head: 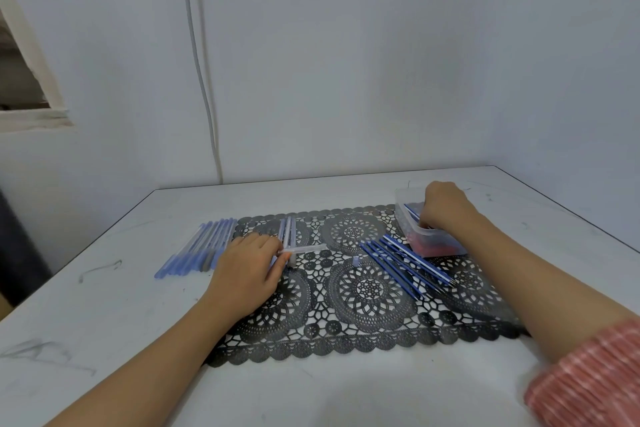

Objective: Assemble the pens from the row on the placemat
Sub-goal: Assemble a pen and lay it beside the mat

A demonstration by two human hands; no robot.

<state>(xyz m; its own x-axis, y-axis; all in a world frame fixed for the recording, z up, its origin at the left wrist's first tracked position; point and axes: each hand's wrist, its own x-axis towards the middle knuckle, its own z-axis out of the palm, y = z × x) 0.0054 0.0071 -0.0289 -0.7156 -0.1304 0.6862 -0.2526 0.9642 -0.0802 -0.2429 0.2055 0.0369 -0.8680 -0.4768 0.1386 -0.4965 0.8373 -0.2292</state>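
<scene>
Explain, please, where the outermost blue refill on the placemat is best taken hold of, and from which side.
Take the outermost blue refill near its middle, from above, pinching across its thin shaft. It lies flat on the placemat, far end close to the plastic box where the right hand is; its open side faces that way.

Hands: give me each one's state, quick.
Left hand: closed on a clear pen barrel.
Right hand: inside the plastic box; grip cannot be told.
</scene>
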